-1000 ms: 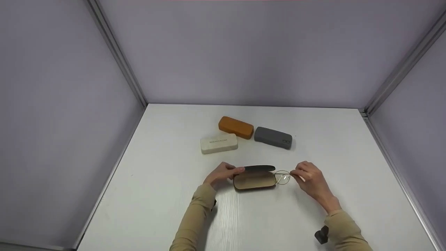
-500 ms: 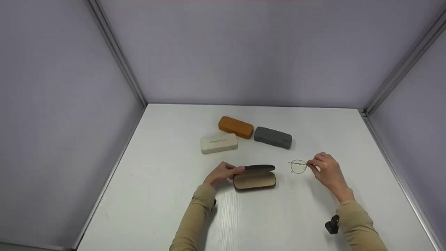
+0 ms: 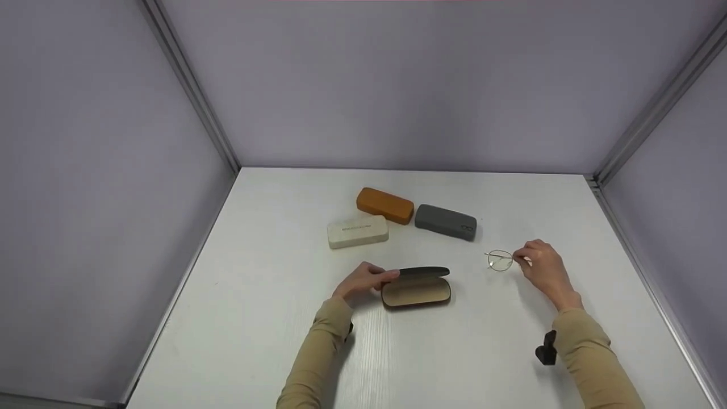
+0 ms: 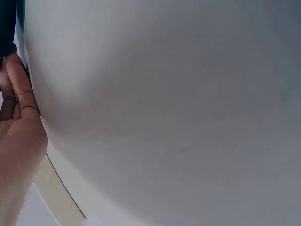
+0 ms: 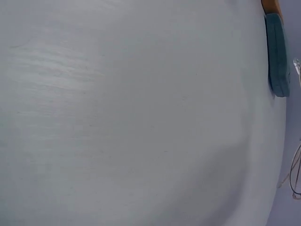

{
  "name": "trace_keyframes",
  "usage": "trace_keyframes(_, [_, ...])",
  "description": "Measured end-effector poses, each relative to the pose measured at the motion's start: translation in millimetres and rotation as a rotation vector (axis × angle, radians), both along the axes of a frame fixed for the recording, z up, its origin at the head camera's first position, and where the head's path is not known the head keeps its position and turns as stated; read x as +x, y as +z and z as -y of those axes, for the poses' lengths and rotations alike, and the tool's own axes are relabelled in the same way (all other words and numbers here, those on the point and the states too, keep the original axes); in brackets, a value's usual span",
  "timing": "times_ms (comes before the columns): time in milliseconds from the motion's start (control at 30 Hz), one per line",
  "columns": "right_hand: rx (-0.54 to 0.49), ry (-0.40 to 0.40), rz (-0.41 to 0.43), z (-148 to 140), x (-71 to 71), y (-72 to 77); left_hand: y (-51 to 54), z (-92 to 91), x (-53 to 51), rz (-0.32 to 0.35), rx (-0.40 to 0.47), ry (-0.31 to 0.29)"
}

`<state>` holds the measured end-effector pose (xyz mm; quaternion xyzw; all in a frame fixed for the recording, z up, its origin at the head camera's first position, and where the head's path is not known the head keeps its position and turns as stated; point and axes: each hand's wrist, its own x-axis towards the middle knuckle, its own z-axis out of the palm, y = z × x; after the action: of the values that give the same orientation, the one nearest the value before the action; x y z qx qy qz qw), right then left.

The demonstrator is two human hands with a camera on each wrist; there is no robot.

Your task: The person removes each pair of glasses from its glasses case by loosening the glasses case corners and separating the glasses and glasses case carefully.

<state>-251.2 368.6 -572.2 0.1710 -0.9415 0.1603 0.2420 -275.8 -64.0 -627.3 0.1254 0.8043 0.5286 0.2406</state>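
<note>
My left hand [image 3: 366,279] holds the left end of a dark glasses case [image 3: 423,272], thumb on the raised lid. The case stands open on the table, its tan lining [image 3: 416,292] bare inside. In the left wrist view the left hand [image 4: 21,108] shows at the edge, fingers against the dark case [image 4: 6,28]. Over to the right, my right hand [image 3: 544,267] pinches thin-rimmed round eyeglasses [image 3: 500,261] between thumb and fingers, above the table. Part of these eyeglasses [image 5: 295,174] shows at the right edge of the right wrist view; the right hand is out of that view.
Behind the open case lie three closed glasses cases: a white one [image 3: 358,232], an orange one [image 3: 385,205] and a grey one [image 3: 446,222]. All rest on the white table [image 3: 255,272]. Grey panels [image 3: 420,85] wall in the back and sides.
My right hand has drawn the eyeglasses away from the open case, to the right and farther back. The left hand has stayed at the case.
</note>
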Motion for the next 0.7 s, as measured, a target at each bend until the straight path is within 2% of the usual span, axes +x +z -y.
trace_keyframes(233, [0.007, -0.03, 0.123, -7, -11.2, -4.1, -0.5, 0.5, -0.4, 0.006, -0.017, 0.006])
trace_keyframes(433, [0.005, -0.06, 0.219, -16, -18.4, -7.8, 1.1, -0.1, 0.9, 0.032, 0.01, 0.012])
trace_keyframes(567, [-0.003, -0.07, 0.244, -19, -21.4, -10.5, 1.7, 0.0, 1.9, 0.034, 0.003, 0.016])
trace_keyframes(700, [0.009, -0.085, 0.231, -19, -25.5, -13.6, 1.7, -0.2, 1.5, 0.022, -0.007, 0.012])
